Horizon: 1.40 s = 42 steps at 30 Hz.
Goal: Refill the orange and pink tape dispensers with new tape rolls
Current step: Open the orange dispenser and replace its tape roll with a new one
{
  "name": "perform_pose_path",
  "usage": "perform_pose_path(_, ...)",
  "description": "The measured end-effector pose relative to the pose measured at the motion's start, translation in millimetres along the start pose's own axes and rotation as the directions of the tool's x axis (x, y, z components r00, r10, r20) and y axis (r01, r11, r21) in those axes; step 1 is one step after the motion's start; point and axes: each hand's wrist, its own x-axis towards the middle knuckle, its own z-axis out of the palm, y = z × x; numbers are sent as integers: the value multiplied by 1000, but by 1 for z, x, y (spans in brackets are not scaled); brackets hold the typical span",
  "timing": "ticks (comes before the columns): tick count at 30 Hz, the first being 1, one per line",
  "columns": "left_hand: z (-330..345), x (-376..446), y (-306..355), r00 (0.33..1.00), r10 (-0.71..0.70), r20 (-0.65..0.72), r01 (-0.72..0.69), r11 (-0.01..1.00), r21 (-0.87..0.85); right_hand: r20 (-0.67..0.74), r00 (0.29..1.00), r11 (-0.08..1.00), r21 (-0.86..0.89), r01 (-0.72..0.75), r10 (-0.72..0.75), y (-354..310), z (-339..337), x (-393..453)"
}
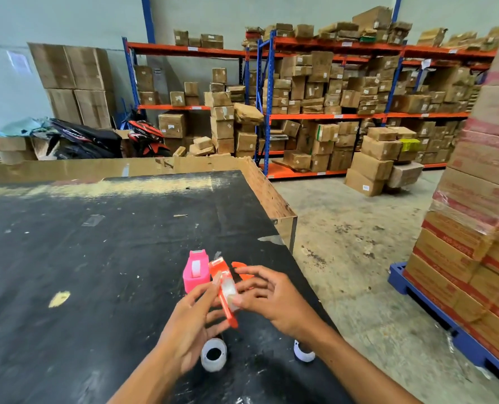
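The orange tape dispenser (224,290) is lifted above the black table (96,258), tilted, with a clear tape roll seated in it. My left hand (194,322) grips it from the left and below. My right hand (267,293) pinches its right side at the roll. The pink tape dispenser (195,271) stands on the table just behind, holding a clear roll. A loose orange piece (242,271) lies behind my right fingers. A white tape roll (213,354) lies flat under my left wrist. Another white roll (303,351) peeks out below my right forearm.
The table's right edge (283,228) drops to a concrete floor. A blue pallet (458,333) stacked with red-printed cartons stands at right. Shelves of cardboard boxes (315,106) fill the back, with motorbikes (96,138) at back left.
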Motion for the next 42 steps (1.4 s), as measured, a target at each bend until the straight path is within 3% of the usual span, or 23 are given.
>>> perform_pose_path(6,-14,8,14,1000,-23,-13,22,999,-23,97,989,993,-36,112,-108,-11,7,27)
perform_pose_path(8,-21,11,16,998,-10,-63,8,999,-37,-23,993,992,-52,114,-116,-8,2,42)
perform_pose_path(10,-27,13,16,995,-7,-97,2,999,-48,-192,977,977,-208,56,-97,2,-10,58)
perform_pose_path(11,-29,14,16,994,-7,-105,2,999,-48,-222,973,937,-349,-18,-64,9,-15,64)
perform_pose_path(14,-33,18,15,993,0,-119,-4,999,-33,-133,984,689,-702,-181,123,36,-21,72)
perform_pose_path(18,-33,25,12,992,-14,-125,12,1000,-23,-125,984,596,-783,-179,131,51,-20,74)
perform_pose_path(20,-32,28,10,991,-17,-130,16,1000,-13,-143,981,718,-669,-192,129,45,-18,72)
perform_pose_path(22,-29,30,10,990,-8,-137,7,1000,-8,-149,975,918,-340,-205,163,36,-17,67)
perform_pose_path(24,-25,32,10,991,-4,-132,3,1000,-6,-69,983,984,-41,-176,173,23,-18,59)
perform_pose_path(26,-20,32,9,994,-17,-104,16,1000,-14,0,988,985,77,-156,157,13,-17,48)
perform_pose_path(33,-6,29,8,999,-34,-2,34,998,-52,-20,995,987,131,-95,98,2,-12,18)
perform_pose_path(37,-4,22,7,999,38,8,-38,999,19,-54,999,998,55,-6,9,-1,-7,6)
perform_pose_path(42,2,12,13,990,142,9,-142,989,37,-95,994,991,113,71,-60,-8,2,-2)
